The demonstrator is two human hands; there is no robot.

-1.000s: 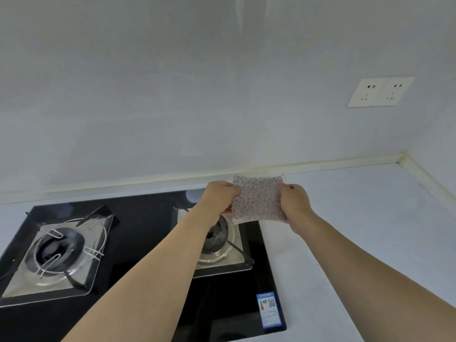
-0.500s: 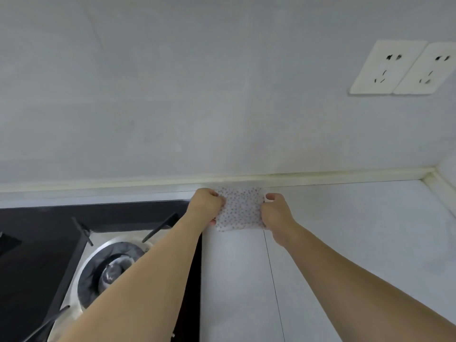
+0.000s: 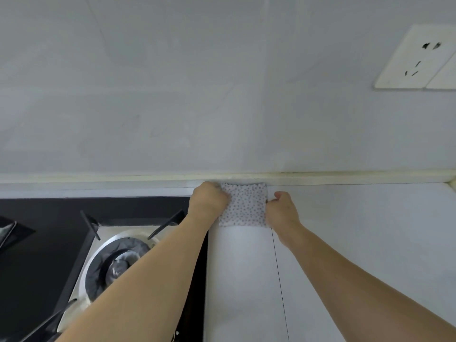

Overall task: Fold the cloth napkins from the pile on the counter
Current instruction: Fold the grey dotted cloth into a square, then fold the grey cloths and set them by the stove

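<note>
- Small folded white cloth napkin with a fine dotted print (image 3: 244, 204): lies flat on the white countertop (image 3: 357, 230), at the far edge, its far side against the cream sealing strip (image 3: 123, 177) at the foot of the grey wall (image 3: 197, 82).
- Left hand (image 3: 208, 202): fingers curled, gripping the napkin's left edge.
- Right hand (image 3: 281, 209): fingers curled at the napkin's right edge, touching it; whether they pinch the cloth cannot be determined.
- Black glass gas hob (image 3: 49, 230): left of the napkin; its steel burner (image 3: 118, 260) sits near and left, partly hidden by the left forearm.
- White wall socket plate (image 3: 414, 58): on the wall, far right.
</note>
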